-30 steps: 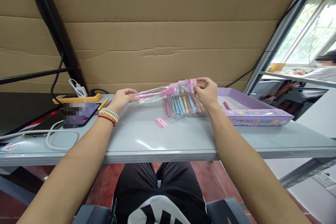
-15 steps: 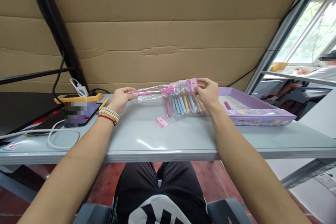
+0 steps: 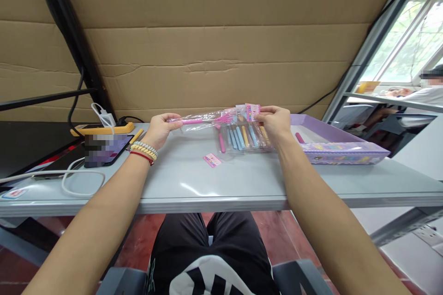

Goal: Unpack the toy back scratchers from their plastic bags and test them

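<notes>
A clear plastic bag (image 3: 211, 116) is stretched level between my two hands above the table, with a long pink item (image 3: 194, 121) inside it that I cannot name for sure. My left hand (image 3: 162, 130) pinches the bag's left end at the pink handle. At the other end, the fingers of my right hand (image 3: 275, 123) are closed by the pink printed card (image 3: 252, 112). Behind and below the bag lie several wrapped blue, yellow and pink sticks (image 3: 238, 138), partly covered by it. A small pink card (image 3: 212, 160) rests flat on the table in front.
To the right stands a lilac box (image 3: 346, 153) with a pink stick (image 3: 299, 138) in it. Phones (image 3: 117, 150), a yellow power strip (image 3: 104, 130) and white cables (image 3: 83, 173) occupy the left side. A cardboard wall (image 3: 221, 46) closes the back. Another person sits far right.
The bag remains stretched between both hands, its card turned slightly. My right hand has shifted a little to the right. Everything else looks the same.
</notes>
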A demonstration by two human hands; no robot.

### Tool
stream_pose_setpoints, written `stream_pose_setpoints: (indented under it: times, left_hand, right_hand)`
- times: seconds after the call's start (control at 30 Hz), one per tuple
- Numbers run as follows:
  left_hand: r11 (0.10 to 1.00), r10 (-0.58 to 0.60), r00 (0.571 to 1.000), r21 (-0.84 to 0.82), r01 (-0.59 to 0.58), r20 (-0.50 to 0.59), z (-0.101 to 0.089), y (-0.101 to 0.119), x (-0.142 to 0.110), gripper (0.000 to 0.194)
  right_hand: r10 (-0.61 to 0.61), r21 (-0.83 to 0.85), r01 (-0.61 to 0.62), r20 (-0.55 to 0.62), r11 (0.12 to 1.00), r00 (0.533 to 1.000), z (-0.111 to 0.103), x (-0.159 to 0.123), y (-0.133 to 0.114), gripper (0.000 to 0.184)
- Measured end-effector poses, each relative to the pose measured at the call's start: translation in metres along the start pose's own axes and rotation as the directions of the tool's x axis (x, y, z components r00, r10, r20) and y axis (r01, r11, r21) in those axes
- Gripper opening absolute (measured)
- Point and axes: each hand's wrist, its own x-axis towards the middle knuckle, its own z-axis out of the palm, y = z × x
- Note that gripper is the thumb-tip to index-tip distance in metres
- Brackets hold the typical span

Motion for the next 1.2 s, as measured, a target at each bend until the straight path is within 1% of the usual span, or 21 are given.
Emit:
stream_pose_setpoints:
  times: [0.2, 0.3, 0.43, 0.5, 0.6, 0.7, 0.87, 1.03, 1.13, 1.2]
  left_hand:
    - [1.0, -0.017, 1.0, -0.02, 0.016, -0.023, -0.0002, -0.0001, 0.001, 0.041]
    - [0.999, -0.019, 1.0, -0.029, 0.019, -0.013, 0.0007, 0.0002, 0.0002, 0.041]
    - [1.0, -0.01, 1.0, -0.022, 0.01, -0.006, 0.0019, 0.0006, -0.0009, 0.04]
    - [1.0, -0.007, 1.0, -0.021, 0.007, -0.01, 0.0023, 0.0011, -0.0014, 0.04]
    - [1.0, -0.002, 1.0, -0.024, 0.002, -0.017, 0.0029, 0.002, -0.0018, 0.038]
    - [1.0, -0.001, 1.0, -0.027, 0.001, -0.015, 0.0032, 0.002, -0.0018, 0.037]
    - [1.0, 0.0, 1.0, -0.028, 0.0, -0.012, 0.0028, 0.001, -0.0017, 0.038]
    - [1.0, -0.005, 1.0, -0.013, 0.005, -0.008, 0.0032, 0.0022, -0.0028, 0.038]
    - [1.0, 0.001, 1.0, -0.01, -0.002, -0.019, 0.0035, 0.0026, -0.0028, 0.038]
    - [1.0, 0.001, 1.0, -0.009, -0.001, -0.029, 0.0035, 0.0025, -0.0023, 0.039]
  right_hand:
    - [0.049, 0.033, -0.05, 0.02, 0.998, 0.999, 0.0, -0.0005, -0.0014, 0.031]
    - [0.036, 0.046, -0.038, 0.047, 0.998, 0.998, 0.0005, 0.0006, -0.0007, 0.038]
    - [0.02, 0.051, -0.027, 0.144, 0.998, 0.989, 0.0012, -0.0005, 0.0, 0.044]
    - [0.011, 0.04, -0.02, 0.209, 0.999, 0.978, 0.0017, -0.002, -0.0008, 0.043]
    - [0.016, 0.002, -0.017, 0.266, 1.0, 0.964, 0.0026, -0.0042, -0.0037, 0.03]
    - [0.052, -0.01, -0.051, 0.254, 0.999, 0.966, 0.0039, -0.0054, -0.0067, 0.018]
    - [0.049, -0.012, -0.047, 0.214, 0.999, 0.976, 0.005, -0.0063, -0.0062, 0.014]
    - [0.031, 0.003, -0.032, 0.213, 0.999, 0.977, 0.0034, -0.0047, -0.0015, 0.021]
    - [0.044, 0.032, -0.052, 0.218, 0.998, 0.975, 0.0028, -0.0038, -0.0027, 0.032]
    - [0.062, 0.071, -0.082, 0.248, 0.994, 0.967, 0.003, -0.0038, -0.0054, 0.039]
